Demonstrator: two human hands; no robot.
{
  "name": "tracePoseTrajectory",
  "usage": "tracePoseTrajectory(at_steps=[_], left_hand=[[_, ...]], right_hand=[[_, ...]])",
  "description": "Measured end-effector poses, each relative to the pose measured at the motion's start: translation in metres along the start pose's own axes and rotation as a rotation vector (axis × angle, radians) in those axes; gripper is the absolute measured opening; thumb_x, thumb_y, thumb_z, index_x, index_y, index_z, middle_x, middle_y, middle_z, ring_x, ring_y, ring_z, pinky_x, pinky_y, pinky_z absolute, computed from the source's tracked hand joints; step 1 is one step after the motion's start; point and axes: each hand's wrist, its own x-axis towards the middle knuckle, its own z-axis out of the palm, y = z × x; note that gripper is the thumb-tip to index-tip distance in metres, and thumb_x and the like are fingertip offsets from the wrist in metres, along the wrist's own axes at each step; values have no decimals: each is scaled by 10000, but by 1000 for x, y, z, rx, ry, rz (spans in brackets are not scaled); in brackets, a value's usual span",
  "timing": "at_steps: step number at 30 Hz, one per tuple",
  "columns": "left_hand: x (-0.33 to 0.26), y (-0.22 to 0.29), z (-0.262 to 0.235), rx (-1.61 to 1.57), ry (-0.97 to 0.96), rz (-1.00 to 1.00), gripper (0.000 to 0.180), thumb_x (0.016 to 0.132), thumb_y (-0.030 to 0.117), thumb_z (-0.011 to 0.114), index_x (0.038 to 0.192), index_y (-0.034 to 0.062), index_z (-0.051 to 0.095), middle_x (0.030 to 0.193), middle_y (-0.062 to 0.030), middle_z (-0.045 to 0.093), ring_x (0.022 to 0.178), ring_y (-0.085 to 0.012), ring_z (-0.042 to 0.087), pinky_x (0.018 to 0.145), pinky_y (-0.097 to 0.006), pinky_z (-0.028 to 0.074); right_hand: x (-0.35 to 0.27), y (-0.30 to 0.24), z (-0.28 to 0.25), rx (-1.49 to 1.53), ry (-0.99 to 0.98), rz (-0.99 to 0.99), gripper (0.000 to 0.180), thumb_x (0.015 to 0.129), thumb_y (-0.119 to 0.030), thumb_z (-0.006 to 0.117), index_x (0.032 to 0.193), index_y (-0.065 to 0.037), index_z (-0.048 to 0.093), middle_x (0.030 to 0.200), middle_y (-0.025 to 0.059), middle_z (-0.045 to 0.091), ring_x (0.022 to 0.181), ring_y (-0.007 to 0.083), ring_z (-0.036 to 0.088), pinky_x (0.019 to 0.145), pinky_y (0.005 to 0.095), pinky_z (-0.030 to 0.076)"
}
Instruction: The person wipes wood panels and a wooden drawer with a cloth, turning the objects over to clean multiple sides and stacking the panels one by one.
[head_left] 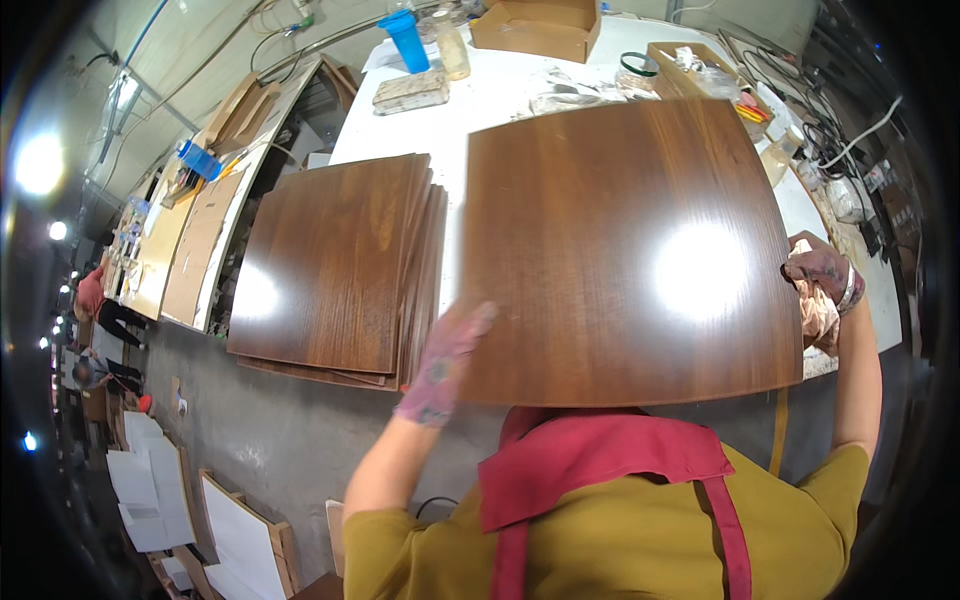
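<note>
Two hands I see on one glossy wooden panel (620,250) above the white table (510,95): left hand (445,365) pressed flat at its near-left edge, right hand (822,285) grasping a cloth (818,320) at its right edge

A woodworking or furniture-finishing workshop: stack of dark varnished veneer panels (335,270) at centre left, white workbench (500,95) cluttered with a cardboard box (537,27), blue cup (405,38) and cables (815,120) at the top, unfinished boards (195,245) leaning at upper left, bare concrete floor (270,430) below.
</note>
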Motion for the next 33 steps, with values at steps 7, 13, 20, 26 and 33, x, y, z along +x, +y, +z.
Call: tracePoseTrajectory(at_steps=[7, 13, 20, 26, 33], left_hand=[[23, 43, 91, -270, -214, 108, 464, 951, 278, 559, 1289, -33, 499, 1175, -96, 589, 1058, -166, 536, 933, -288, 422], [34, 28, 95, -48, -162, -63, 472, 932, 260, 608, 1258, -59, 482, 1113, -99, 597, 987, -158, 561, 872, -281, 462], [28, -5, 116, -265, -138, 179, 549, 932, 281, 611, 1343, -30, 425, 1202, -95, 570, 1075, -181, 535, 950, -300, 422], [27, -12, 117, -233, -105, 79, 483, 944, 179, 557, 1358, -28, 420, 1273, -120, 536, 1147, -194, 503, 979, -313, 401], [28, -23, 122, -444, -72, 132, 521, 941, 220, 590, 1364, -21, 404, 1232, -100, 553, 1085, -174, 539, 922, -299, 438]], right_hand=[[-42, 121, -23, 185, 250, 124, 258, 889, -224, 627, 922, 27, 679, 922, 75, 669, 878, 145, 616, 804, 276, 497], [9, -10, -15, 555, 459, -55, 267, 862, -272, 672, 992, -38, 661, 889, 30, 664, 766, 89, 608, 694, 238, 514], [139, -91, 222, -272, 307, -889, 202, 807, -242, 624, 997, -175, 641, 941, 70, 634, 880, 281, 624, 743, 423, 515], [232, -8, 109, -504, 616, -102, 230, 853, -250, 615, 1065, -184, 674, 1013, 170, 638, 910, 332, 631, 770, 402, 518], [160, -52, 217, -206, 378, -587, 246, 874, -209, 541, 1075, -124, 653, 953, 108, 660, 935, 263, 645, 833, 358, 501]])
